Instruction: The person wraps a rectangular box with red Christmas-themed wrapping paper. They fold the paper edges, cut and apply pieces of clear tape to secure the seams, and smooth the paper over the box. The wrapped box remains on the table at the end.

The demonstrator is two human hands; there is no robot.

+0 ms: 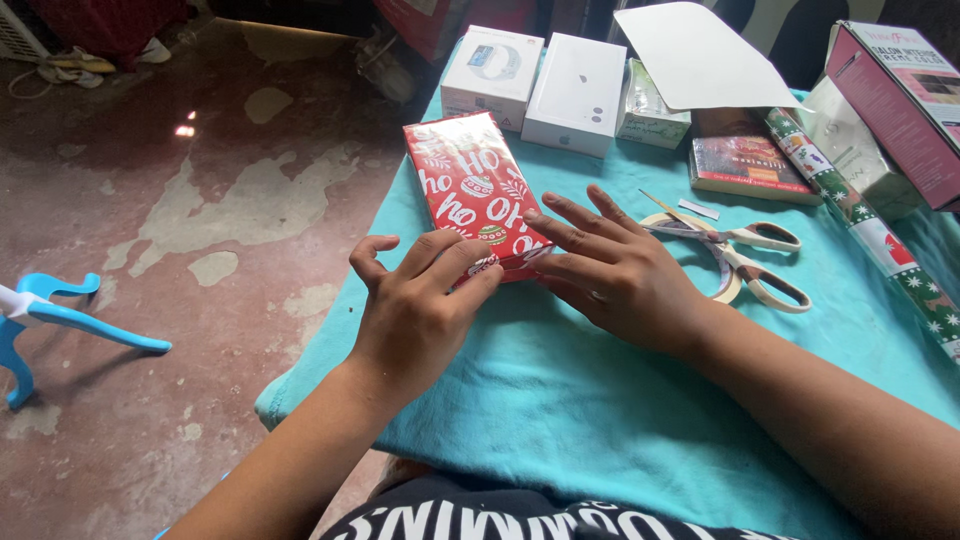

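**Inspector:** While both hands bear on it, where does the parcel sit in the head view?

**Assistant:** The red wrapped box (472,192) lies flat on the teal cloth (560,400) covering the worktop, near its left edge, long side running away from the person. The left hand (415,310) presses the near end, fingers curled over it, seemingly pinning a paper fold. The right hand (615,272) lies flat and spread, fingertips touching the box's near right corner, bracing it against sliding.

**Inspector:** Surroundings?

**Assistant:** The scissors (735,255) rest just right of the right hand, within reach, blades shut as far as I can tell. A roll of green patterned paper (870,230) lies diagonally further right. Two white boxes (540,85) stand beyond the parcel, a book (745,165) beside them, a white sheet (695,55) behind. A blue plastic stand (50,320) sits on the floor, well apart
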